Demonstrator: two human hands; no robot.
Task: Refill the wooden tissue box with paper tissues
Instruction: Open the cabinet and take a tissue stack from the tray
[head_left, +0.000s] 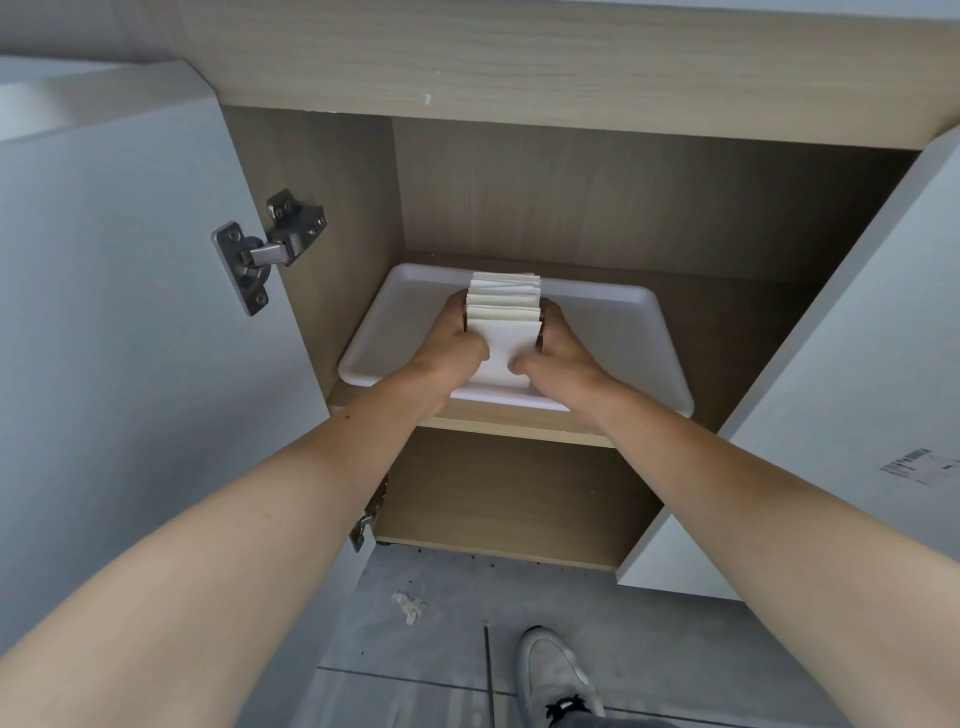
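Note:
A stack of folded white paper tissues (503, 306) stands upright in a wooden tissue box, of which only dark brown slivers (543, 306) show beside my fingers. The box sits on a white tray (613, 332) on the upper shelf of an open cabinet. My left hand (452, 343) grips the box's left side and my right hand (556, 348) its right side. Both thumbs press on the front tissue sheet.
White cabinet doors stand open on the left (130, 312) and right (857, 389), with a metal hinge (265, 249) on the left door. A lower shelf compartment (509, 499) lies beneath. On the grey tiled floor lie a crumpled tissue scrap (409, 606) and my shoe (556, 675).

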